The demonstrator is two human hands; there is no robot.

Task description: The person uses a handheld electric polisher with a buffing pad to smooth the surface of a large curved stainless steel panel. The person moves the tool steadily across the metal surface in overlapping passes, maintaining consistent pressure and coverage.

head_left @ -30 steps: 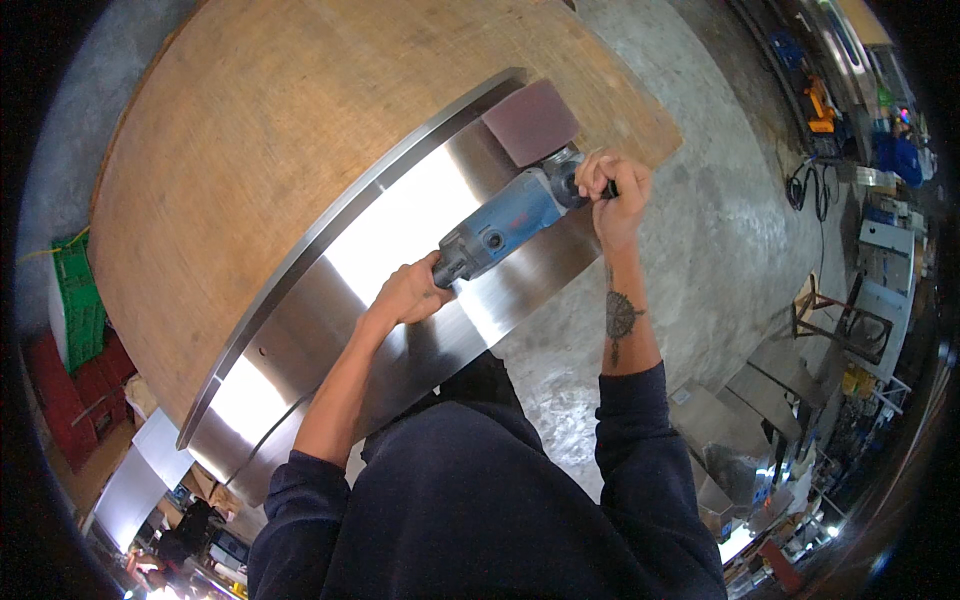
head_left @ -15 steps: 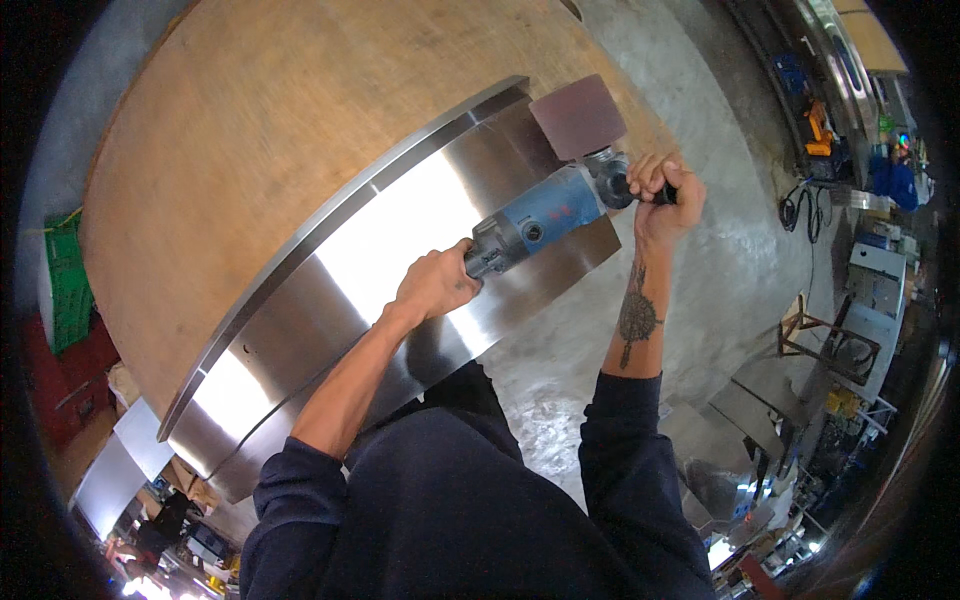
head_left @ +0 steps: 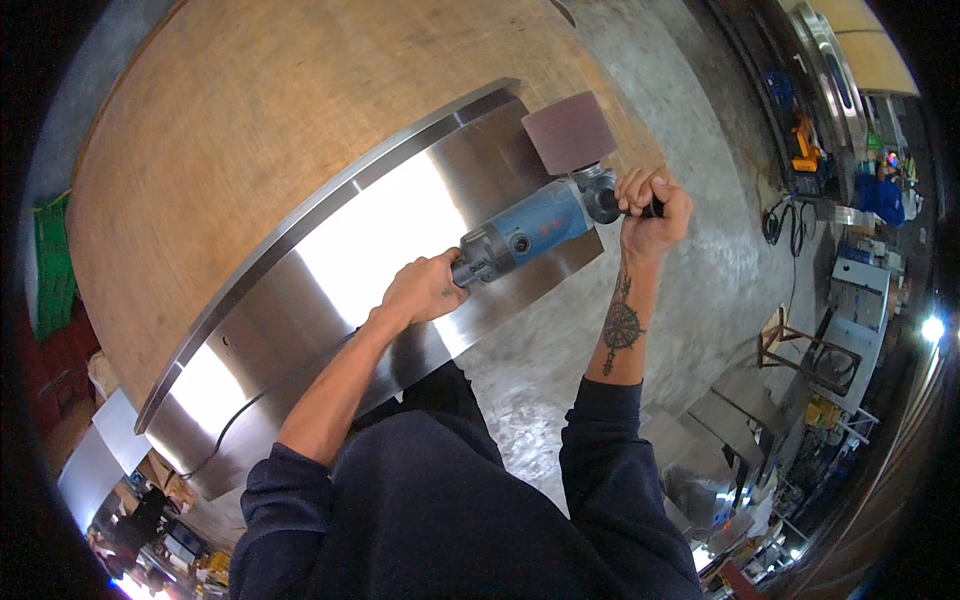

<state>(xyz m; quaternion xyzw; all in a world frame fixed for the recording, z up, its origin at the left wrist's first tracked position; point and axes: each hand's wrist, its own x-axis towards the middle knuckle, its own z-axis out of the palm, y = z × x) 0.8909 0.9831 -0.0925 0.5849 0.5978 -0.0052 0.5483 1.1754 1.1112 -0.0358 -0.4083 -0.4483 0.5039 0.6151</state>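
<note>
Both hands hold a blue and black power sander with a reddish-brown sanding drum at its far end. My left hand is wrapped round the rear of its body. My right hand grips the black side handle by the tool's head. Beneath the tool lies a long, shiny stainless steel sheet with a raised edge along its far side. The drum is over the sheet's right end; whether it touches the metal I cannot tell. A dark cord runs across the sheet from under my left forearm.
The sheet lies on a large wooden table. Grey concrete floor shows to the right. A green crate stands at the far left. On the right are a metal-framed stand, a coiled black cable and cluttered benches.
The view has shifted, so the table, sheet and hands sit slightly further left. The drum appears turned a little, and more of the cord shows. Both hands keep their grip.
</note>
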